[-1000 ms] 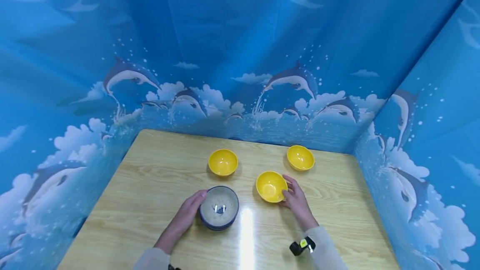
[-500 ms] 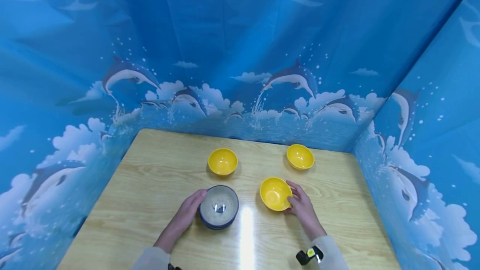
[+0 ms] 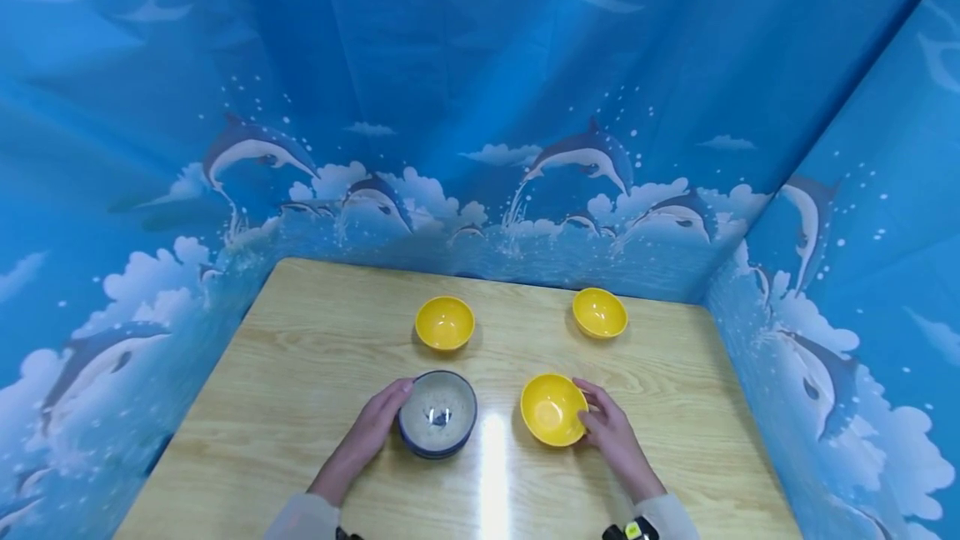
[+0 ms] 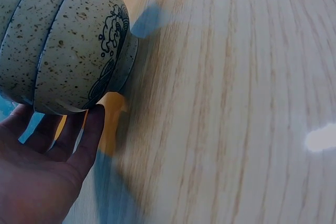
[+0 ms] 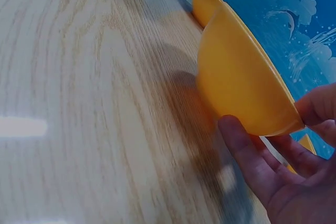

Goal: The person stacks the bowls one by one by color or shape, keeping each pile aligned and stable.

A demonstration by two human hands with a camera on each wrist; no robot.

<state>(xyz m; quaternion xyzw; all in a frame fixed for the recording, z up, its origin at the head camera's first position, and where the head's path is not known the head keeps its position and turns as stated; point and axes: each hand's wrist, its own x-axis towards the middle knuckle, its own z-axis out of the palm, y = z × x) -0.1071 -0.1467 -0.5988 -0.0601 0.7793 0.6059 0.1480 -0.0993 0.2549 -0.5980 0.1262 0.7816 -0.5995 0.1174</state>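
A stack of speckled grey ceramic bowls with dark blue rims stands upright near the middle of the table. My left hand holds the stack at its left side, thumb at the rim; in the left wrist view, the fingers press the patterned outer wall of the bowls. To the right, my right hand grips a yellow bowl by its right side. The right wrist view shows the thumb and fingers around that yellow bowl's wall. Whether its base touches the table cannot be told.
Behind the speckled stack sits a second yellow bowl, and a third yellow bowl is near the table's back right. The wooden table is bordered at the back and sides by blue dolphin-print curtains.
My right hand has brought the yellow bowl toward me and slightly right. The left hand and the speckled bowls have stayed in place.
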